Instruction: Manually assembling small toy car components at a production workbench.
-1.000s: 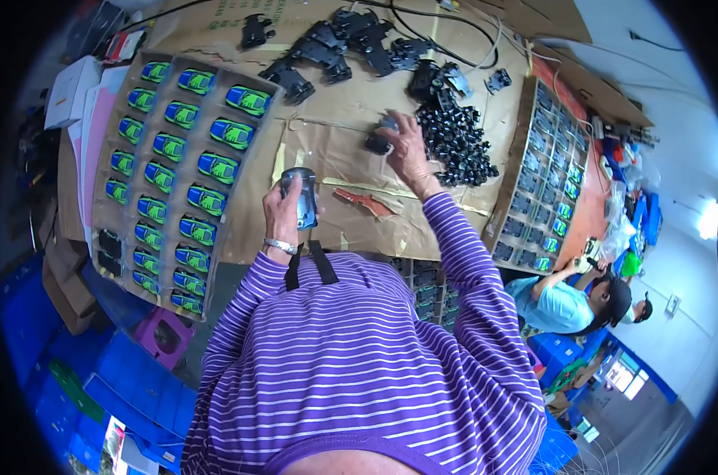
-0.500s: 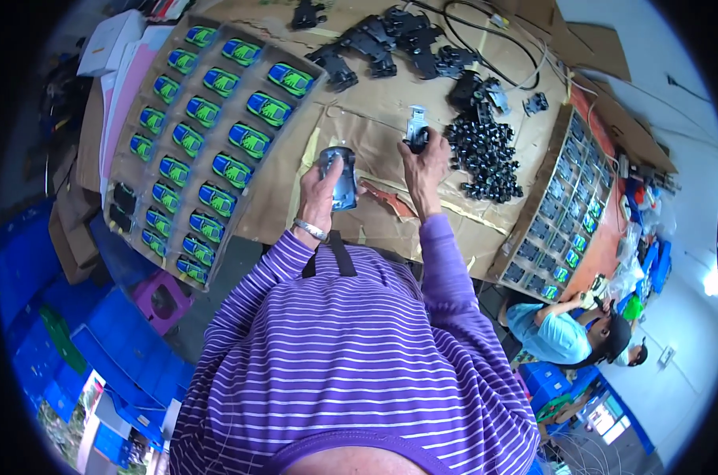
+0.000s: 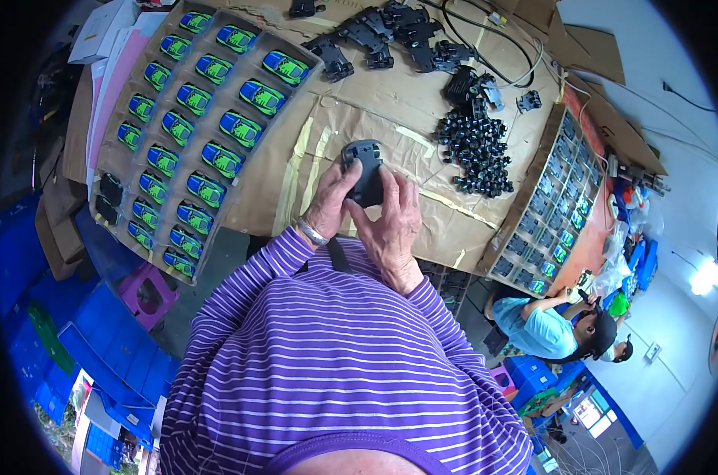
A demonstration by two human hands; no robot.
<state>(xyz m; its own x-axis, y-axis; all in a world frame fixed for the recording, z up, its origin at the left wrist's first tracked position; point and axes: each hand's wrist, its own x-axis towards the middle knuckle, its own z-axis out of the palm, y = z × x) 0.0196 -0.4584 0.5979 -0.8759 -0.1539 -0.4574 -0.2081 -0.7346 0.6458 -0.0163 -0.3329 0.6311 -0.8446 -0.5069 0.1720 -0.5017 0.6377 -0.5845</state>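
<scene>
The left hand (image 3: 327, 206) and right hand (image 3: 394, 226) were together, clamped on the black part (image 3: 366, 186) from either side, over the worktop's (image 3: 256, 184) near edge. Both forearms (image 3: 268, 269) angled inward, left thumb across the part.

- Straight ahead of the dark car part (image 3: 364, 184) in my grip, the brown paper (image 3: 359, 115) lies open as far as the pile of black chassis pieces (image 3: 391, 32), which blocks the far side.
- To my left hand's (image 3: 331, 199) outer side, I could pass over a bare strip until the tray of blue-green cars (image 3: 272, 136) bars the way.
- From my right hand (image 3: 395, 226) outward, there's bare paper up to the heap of small black parts (image 3: 474, 154).
- Between that heap and the right-hand tray (image 3: 525, 188), I see a narrower lane.
- Nearest me, my striped torso (image 3: 343, 324) closes off the room.
</scene>
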